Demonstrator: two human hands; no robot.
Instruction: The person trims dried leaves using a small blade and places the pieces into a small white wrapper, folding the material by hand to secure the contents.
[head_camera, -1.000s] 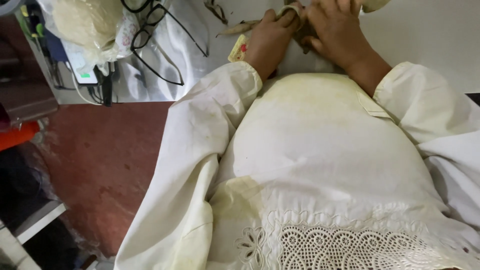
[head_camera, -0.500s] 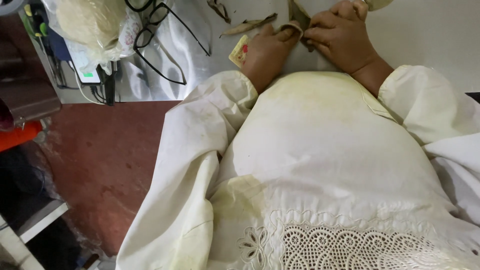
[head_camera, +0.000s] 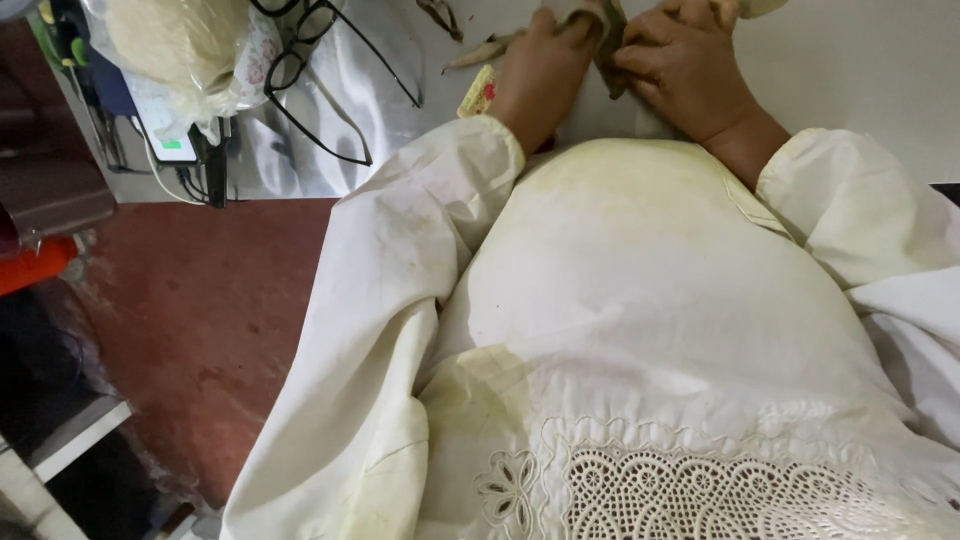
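My left hand (head_camera: 540, 70) and my right hand (head_camera: 685, 70) meet at the top edge of the view over a white table (head_camera: 850, 60). Between them they pinch a thin, flat, brownish-green piece (head_camera: 608, 45), perhaps a dried leaf; its upper part is cut off by the frame. Both wrists come out of wide cream sleeves, and my cream apron with a lace hem (head_camera: 700, 480) fills the lower half of the view.
A similar loose brown strip (head_camera: 480, 52) and a small yellow-and-red packet (head_camera: 478, 92) lie left of my left hand. Black-rimmed glasses (head_camera: 320, 60) rest on clear plastic at the table's left. A bagged pale bundle (head_camera: 170, 40) and a phone with a cable (head_camera: 165, 135) sit beyond. Red-brown floor (head_camera: 200, 330) is at left.
Both hands have stayed together on the piece, shifting slightly and turning it between the fingers. The view has drifted a little.
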